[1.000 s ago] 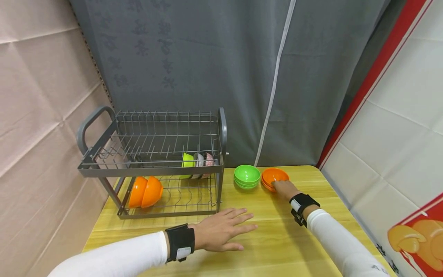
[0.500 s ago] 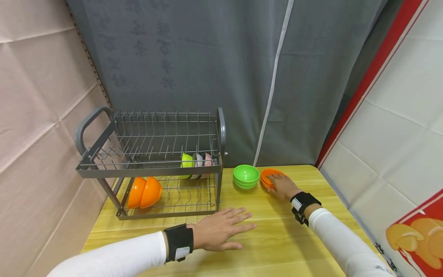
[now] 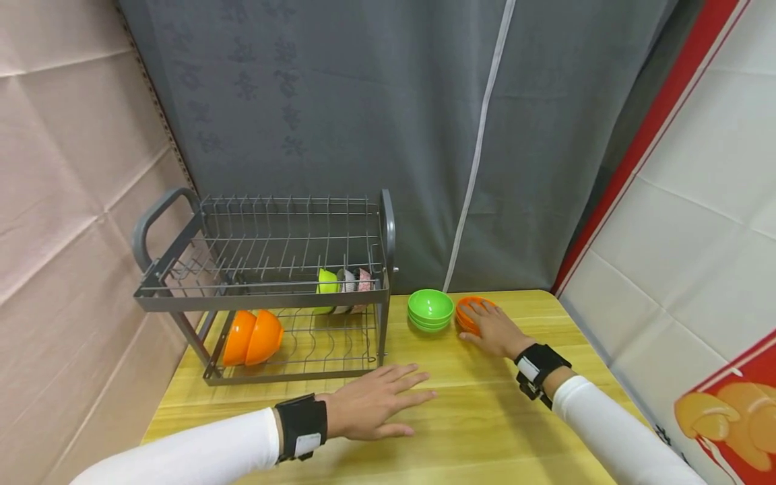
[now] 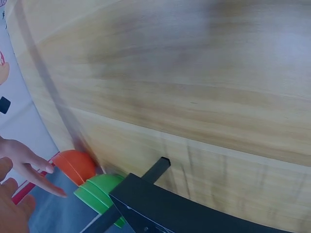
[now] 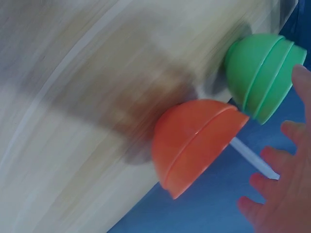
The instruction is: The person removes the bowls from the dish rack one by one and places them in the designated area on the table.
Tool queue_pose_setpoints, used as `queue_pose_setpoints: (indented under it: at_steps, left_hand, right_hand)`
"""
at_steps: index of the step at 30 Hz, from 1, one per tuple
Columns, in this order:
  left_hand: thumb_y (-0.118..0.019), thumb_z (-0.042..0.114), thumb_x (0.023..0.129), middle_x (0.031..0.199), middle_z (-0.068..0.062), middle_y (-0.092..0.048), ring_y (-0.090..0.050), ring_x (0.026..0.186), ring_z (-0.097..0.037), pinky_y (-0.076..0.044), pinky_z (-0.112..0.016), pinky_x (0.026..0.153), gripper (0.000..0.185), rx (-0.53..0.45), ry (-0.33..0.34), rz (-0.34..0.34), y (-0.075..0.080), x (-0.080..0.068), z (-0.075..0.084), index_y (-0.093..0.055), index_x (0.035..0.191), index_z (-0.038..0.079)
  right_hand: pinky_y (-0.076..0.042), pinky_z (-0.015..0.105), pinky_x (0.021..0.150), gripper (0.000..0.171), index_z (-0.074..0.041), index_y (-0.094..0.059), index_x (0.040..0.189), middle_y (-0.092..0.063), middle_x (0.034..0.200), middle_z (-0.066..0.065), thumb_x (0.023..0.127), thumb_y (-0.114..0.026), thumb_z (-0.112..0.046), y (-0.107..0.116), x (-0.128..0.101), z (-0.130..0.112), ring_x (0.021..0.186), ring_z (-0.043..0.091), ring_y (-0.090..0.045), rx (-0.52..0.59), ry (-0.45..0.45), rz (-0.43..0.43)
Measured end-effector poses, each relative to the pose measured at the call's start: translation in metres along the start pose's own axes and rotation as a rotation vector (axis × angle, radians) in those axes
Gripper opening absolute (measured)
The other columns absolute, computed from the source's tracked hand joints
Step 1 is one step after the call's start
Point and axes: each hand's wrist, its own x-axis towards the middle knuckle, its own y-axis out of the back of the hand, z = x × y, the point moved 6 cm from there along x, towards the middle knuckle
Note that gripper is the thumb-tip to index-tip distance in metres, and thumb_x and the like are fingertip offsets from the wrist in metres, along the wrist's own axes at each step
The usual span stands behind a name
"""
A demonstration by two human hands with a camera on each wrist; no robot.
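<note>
My right hand (image 3: 498, 331) hovers over a stack of two orange bowls (image 5: 192, 143) at the back right of the table, fingers straight and spread. In the right wrist view a gap shows between the fingers and the bowls' rims. Just left of these stands a stack of green bowls (image 3: 430, 308), nested and upright. My left hand (image 3: 372, 404) is held out flat in front of the dish rack, fingers spread, with nothing in it. In the left wrist view, its fingers (image 4: 13, 204) show at the lower left corner.
A grey two-tier dish rack (image 3: 261, 301) stands at the left. Two orange bowls (image 3: 263, 337) lean on its lower tier at the left. A lime bowl (image 3: 327, 283), a grey one and a pink one sit at its right. A grey curtain (image 3: 291, 101) closes the back.
My right fingers have come off the rim of the orange bowls and straightened, and the hand now lies above the stack. My left hand has shifted slightly left.
</note>
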Motion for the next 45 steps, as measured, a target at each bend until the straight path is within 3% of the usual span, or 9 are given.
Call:
queue_pose_setpoints:
  at_steps: [5,14,18,24,33,45]
  left_hand:
    - [-0.033,0.061,0.105,0.167,-0.005,-0.031,-0.034,0.153,-0.025,-0.039,-0.045,0.121,0.065,-0.011,0.019,-0.020,0.000,-0.002,-0.004,-0.028,0.161,0.029]
    - [-0.039,0.059,0.104,0.168,-0.005,-0.028,-0.032,0.154,-0.025,-0.036,-0.047,0.123,0.066,-0.042,0.045,-0.040,-0.001,-0.006,-0.007,-0.027,0.161,0.029]
    - [-0.040,0.059,0.104,0.168,-0.005,-0.029,-0.033,0.154,-0.025,-0.035,-0.046,0.123,0.066,-0.039,0.055,-0.042,0.000,-0.010,-0.008,-0.027,0.161,0.029]
    - [-0.030,0.061,0.105,0.168,-0.006,-0.027,-0.031,0.154,-0.028,-0.035,-0.048,0.123,0.065,-0.048,0.080,-0.037,0.003,-0.017,-0.016,-0.027,0.161,0.028]
    - [-0.026,0.062,0.105,0.169,-0.005,-0.025,-0.029,0.155,-0.029,-0.033,-0.050,0.124,0.066,-0.074,0.114,-0.066,0.002,-0.027,-0.021,-0.026,0.162,0.029]
    - [-0.030,0.063,0.104,0.169,-0.004,-0.025,-0.027,0.156,-0.027,-0.030,-0.051,0.125,0.067,-0.058,0.170,-0.086,0.005,-0.038,-0.030,-0.025,0.162,0.030]
  right_hand:
    - [-0.031,0.071,0.115,0.067,-0.004,-0.045,0.151,-0.046,0.153,0.027,0.097,-0.066,-0.039,0.006,-0.007,-0.015,0.143,0.053,-0.038,0.018,0.042,0.001]
    - [-0.027,0.069,0.119,0.073,-0.012,-0.040,0.156,-0.039,0.160,0.022,0.098,-0.057,-0.054,0.002,-0.017,-0.047,0.148,0.051,-0.032,-0.011,0.097,-0.039]
    - [-0.026,0.068,0.120,0.072,-0.012,-0.041,0.155,-0.037,0.162,0.020,0.099,-0.057,-0.053,0.002,-0.022,-0.063,0.150,0.048,-0.031,-0.012,0.124,-0.035]
    - [-0.024,0.067,0.122,0.071,-0.015,-0.040,0.157,-0.032,0.165,0.017,0.099,-0.058,-0.052,0.006,-0.027,-0.081,0.152,0.047,-0.028,-0.014,0.166,-0.026]
    - [-0.023,0.067,0.122,0.070,-0.016,-0.040,0.156,-0.037,0.163,0.016,0.098,-0.060,-0.050,0.009,-0.034,-0.103,0.153,0.044,-0.027,-0.010,0.221,-0.036]
    - [-0.021,0.065,0.124,0.074,-0.017,-0.039,0.157,-0.037,0.164,0.013,0.098,-0.049,-0.062,0.012,-0.040,-0.127,0.152,0.042,-0.030,-0.024,0.313,-0.017]
